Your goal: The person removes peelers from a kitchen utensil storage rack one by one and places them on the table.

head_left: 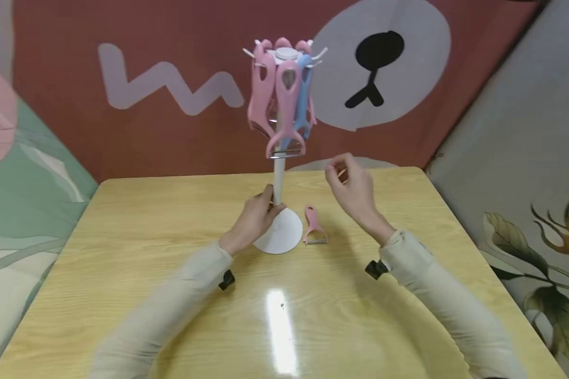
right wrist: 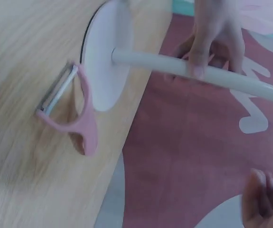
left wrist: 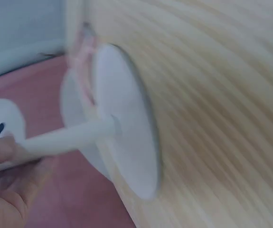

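My left hand [head_left: 253, 218] grips the white pole of a utensil stand [head_left: 278, 181] low down, just above its round base [head_left: 278, 231]. Pink peelers [head_left: 288, 100] and a blue peeler [head_left: 303, 89] hang from the hooks at the top. In the left wrist view the pole [left wrist: 65, 140] runs from the fingers to the disc. One more pink peeler [head_left: 313, 226] lies on the table right of the base, its blade end toward me. My right hand [head_left: 355, 189] is raised right of the stand with loosely curled fingers and nothing in it.
The wooden table [head_left: 170, 226] ends at a red cloth wall [head_left: 170, 142] with a printed bear face [head_left: 393, 68]. Patterned cloth hangs on both sides. A bright reflection [head_left: 282, 331] lies on the tabletop in front.
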Demonstrator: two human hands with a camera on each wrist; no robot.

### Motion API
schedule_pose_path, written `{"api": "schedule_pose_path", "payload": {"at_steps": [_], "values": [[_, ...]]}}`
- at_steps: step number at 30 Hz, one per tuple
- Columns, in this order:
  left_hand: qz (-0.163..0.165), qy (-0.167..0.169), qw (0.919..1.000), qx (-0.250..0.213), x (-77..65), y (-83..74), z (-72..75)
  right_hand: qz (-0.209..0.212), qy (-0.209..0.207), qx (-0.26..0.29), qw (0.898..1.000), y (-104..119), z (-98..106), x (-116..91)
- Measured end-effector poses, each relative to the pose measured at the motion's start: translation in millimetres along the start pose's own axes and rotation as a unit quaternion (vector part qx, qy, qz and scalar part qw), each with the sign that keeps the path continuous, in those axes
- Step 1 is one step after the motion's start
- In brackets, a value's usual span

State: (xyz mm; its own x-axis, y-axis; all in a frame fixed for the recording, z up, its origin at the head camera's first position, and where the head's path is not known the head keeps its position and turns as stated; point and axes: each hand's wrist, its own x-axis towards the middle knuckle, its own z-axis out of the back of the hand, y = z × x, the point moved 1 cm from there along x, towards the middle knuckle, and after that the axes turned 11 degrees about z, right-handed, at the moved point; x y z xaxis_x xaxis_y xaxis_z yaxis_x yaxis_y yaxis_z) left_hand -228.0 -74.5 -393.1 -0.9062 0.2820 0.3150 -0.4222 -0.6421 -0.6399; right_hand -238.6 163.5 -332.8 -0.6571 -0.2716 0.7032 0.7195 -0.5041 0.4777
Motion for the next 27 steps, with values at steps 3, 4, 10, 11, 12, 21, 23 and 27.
{"api": "schedule_pose_path", "payload": {"at_steps": [3,4,10,11,12,21,23,27], "values": [[0.005,0.030,0.9995,-0.008,-2.5,1.8,-11.7,-0.014,-0.029,-0.030,0.999,-2,6,-7],[0.008,0.031,0.9994,-0.012,-3.9,3.0,-16.2,-0.015,-0.029,-0.033,0.999,-3,8,-10],[0.022,0.001,0.9996,-0.016,-6.4,7.3,-31.5,0.021,-0.047,-0.036,0.998,0,16,-10],[0.022,-0.002,0.9997,-0.015,-5.7,7.6,-32.4,0.028,-0.051,-0.035,0.998,1,16,-9],[0.021,-0.004,0.9997,-0.014,-5.1,7.6,-33.2,0.032,-0.055,-0.035,0.997,2,16,-8],[0.025,-0.013,0.9994,-0.018,-2.4,9.2,-35.2,0.053,-0.078,-0.027,0.995,7,10,-1],[0.027,-0.014,0.9994,-0.017,-2.4,10.7,-35.2,0.063,-0.083,-0.019,0.994,10,10,1],[0.030,-0.013,0.9993,-0.016,-2.3,13.6,-34.9,0.085,-0.097,-0.003,0.992,25,12,6]]}}
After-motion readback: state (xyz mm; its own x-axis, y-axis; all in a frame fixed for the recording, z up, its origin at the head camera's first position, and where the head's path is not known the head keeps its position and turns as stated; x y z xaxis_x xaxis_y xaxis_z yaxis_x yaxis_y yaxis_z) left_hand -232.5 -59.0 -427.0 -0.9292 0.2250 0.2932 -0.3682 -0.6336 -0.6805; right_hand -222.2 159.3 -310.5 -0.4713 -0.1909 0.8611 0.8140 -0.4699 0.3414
